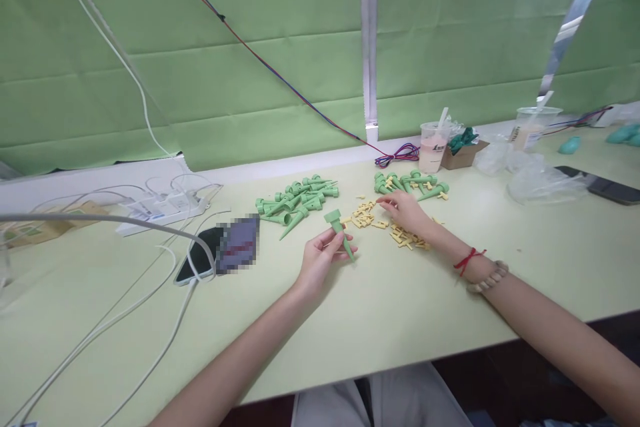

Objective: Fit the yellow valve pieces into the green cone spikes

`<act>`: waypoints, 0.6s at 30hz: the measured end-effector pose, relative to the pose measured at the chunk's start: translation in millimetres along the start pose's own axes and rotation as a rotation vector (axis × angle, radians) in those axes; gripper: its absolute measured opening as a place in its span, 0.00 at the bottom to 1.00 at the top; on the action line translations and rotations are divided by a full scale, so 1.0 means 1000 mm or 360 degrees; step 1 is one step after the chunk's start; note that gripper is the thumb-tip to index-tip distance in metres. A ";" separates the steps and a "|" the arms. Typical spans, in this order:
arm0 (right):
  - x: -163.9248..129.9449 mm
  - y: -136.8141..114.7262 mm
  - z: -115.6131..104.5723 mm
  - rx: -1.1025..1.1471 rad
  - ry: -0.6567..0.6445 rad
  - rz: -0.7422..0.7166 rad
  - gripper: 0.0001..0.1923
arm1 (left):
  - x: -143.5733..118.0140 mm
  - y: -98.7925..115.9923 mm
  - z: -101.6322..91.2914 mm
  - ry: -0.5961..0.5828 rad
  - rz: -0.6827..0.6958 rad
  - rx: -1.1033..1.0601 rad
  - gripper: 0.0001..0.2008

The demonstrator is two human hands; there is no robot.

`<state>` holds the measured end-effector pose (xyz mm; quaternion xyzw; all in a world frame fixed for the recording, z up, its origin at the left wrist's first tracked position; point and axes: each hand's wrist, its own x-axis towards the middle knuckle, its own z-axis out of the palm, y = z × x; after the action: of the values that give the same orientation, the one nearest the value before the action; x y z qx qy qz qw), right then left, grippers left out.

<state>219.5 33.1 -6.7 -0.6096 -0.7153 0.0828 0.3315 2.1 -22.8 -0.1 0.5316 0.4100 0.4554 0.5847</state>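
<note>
We see a pale green counter (pixel 400 307) running from left to right below a green paper-covered wall (pixel 250 80). On its left side lie white cables (pixel 125 320) and a dark phone (pixel 200 255), with a white power strip (pixel 160 208) farther back. To the far right stand two plastic cups with straws, a pinkish one (pixel 432 147) and a clear one (pixel 533 125), beside crumpled clear bags (pixel 540 180). Near the middle we find a left pile of green spikes (pixel 297 199) and a smaller right pile of green spikes (pixel 410 184), with small yellow pieces (pixel 367 215) scattered between and nearer.

Our left hand (pixel 320 260) is closed around a single green spike (pixel 339 230), held just above the counter, wide end up and tip pointing down to the right. Our right hand (pixel 407 212) rests on the counter among the yellow pieces, fingertips pinched at them; we cannot tell whether it has one gripped.
</note>
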 end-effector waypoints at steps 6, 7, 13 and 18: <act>-0.014 -0.044 -0.004 0.1432 -0.0090 0.0116 0.18 | -0.001 -0.001 0.001 -0.0012 0.0031 -0.0011 0.16; -0.017 -0.049 -0.003 0.1543 -0.0102 0.0108 0.18 | -0.001 0.000 0.002 -0.0010 0.0036 -0.0016 0.16; -0.024 -0.060 -0.002 0.1624 -0.0071 0.0091 0.16 | -0.001 0.002 0.001 0.0000 0.0092 0.0012 0.16; -0.023 -0.056 -0.002 0.1612 0.0028 0.0050 0.16 | -0.002 0.002 0.001 0.0046 0.0098 0.0059 0.15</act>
<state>175.4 -2.0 15.4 -0.3837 -0.5732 0.4191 0.5904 2.0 -24.7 2.4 0.5482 0.4102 0.4731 0.5543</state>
